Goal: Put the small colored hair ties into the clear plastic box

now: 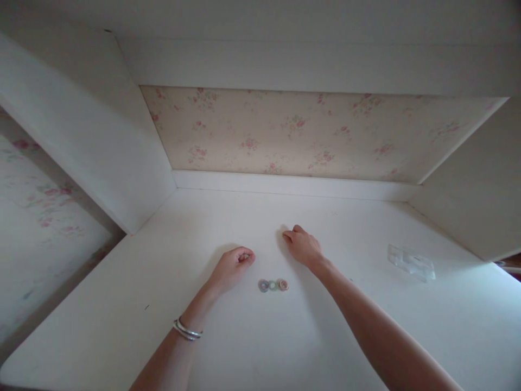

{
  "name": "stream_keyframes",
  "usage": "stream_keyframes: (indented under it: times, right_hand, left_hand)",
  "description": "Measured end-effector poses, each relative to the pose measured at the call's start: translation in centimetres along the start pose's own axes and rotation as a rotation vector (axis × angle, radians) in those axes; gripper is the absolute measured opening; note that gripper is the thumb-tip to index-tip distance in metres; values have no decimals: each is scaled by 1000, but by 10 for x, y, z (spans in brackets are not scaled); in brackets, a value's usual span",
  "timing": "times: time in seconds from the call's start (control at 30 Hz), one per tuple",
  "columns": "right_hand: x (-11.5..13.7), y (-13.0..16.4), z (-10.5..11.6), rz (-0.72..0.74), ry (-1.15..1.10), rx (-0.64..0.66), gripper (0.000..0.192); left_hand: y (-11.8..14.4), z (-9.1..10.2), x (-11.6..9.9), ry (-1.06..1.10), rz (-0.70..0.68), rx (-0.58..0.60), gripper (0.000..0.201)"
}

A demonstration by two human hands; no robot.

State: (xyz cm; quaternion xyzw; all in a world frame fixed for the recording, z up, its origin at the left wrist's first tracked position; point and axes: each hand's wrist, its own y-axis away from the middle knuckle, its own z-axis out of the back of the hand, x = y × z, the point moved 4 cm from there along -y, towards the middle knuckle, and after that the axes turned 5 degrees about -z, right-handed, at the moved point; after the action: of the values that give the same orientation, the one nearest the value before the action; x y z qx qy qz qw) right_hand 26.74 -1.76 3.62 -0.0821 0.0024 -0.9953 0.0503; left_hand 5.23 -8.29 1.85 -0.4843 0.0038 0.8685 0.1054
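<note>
My left hand rests on the white desk top with its fingers curled in, and nothing shows in it. A silver bracelet circles that wrist. My right hand lies a little farther back, fingers bent, fingertips touching the surface. Between and just in front of the two hands sit three small rings in a touching row: a bluish one on the left, a green one in the middle, a pinkish one on the right. Neither hand touches them.
A clear plastic case lies on the desk to the right. White side panels wall the desk on the left and right. Floral wallpaper covers the back under a white shelf.
</note>
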Motion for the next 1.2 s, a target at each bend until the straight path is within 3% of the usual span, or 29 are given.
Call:
stream_keyframes:
  times: [0.33, 0.6, 0.83, 1.2]
  right_hand:
    - [-6, 30, -4, 56, -15, -91, 33]
    - [-20, 74, -1, 132, -399, -280, 33]
    - [-19, 120, -15, 249, -300, -204, 33]
    - [-15, 127, -13, 313, -240, -135, 31]
  left_hand:
    - [-2, -1, 0, 0, -14, 18, 30]
    - [0, -3, -1, -33, -33, 16, 31]
    - [0, -2, -1, -71, -48, 13, 33]
    - [0, -2, -5, -118, -39, 24, 34]
